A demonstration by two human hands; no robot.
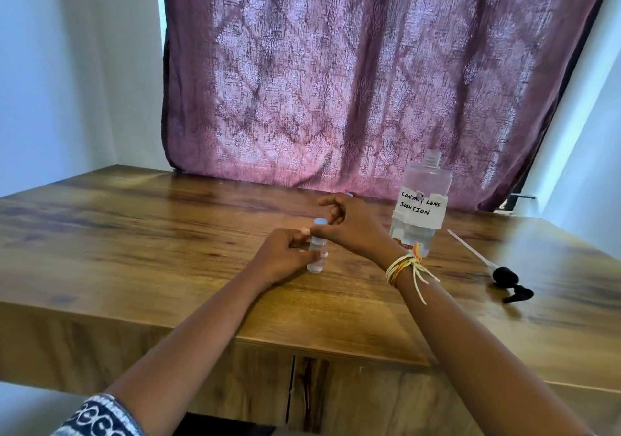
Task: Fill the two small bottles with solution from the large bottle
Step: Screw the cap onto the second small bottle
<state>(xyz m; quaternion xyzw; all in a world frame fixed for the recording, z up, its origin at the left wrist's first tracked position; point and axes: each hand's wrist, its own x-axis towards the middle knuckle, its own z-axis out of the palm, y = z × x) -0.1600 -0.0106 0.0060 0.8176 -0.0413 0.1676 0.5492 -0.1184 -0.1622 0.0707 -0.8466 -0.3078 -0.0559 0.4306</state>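
Observation:
A small clear bottle (316,261) with a pale blue cap (321,222) stands on the wooden table (134,234) near the middle. My left hand (285,257) grips its body from the left. My right hand (349,224) reaches over from the right, thumb and curled fingers pinching the cap. Behind my right hand a bit of pale blue (348,194) peeks out, perhaps the second small bottle, mostly hidden. The large clear bottle (420,200), labelled "contact lens solution", stands uncapped to the right, partly filled with clear liquid.
A black pump head with a long white tube (504,277) lies on the table at the right. A purple patterned curtain (353,83) hangs behind the table. The table's front edge is close to me.

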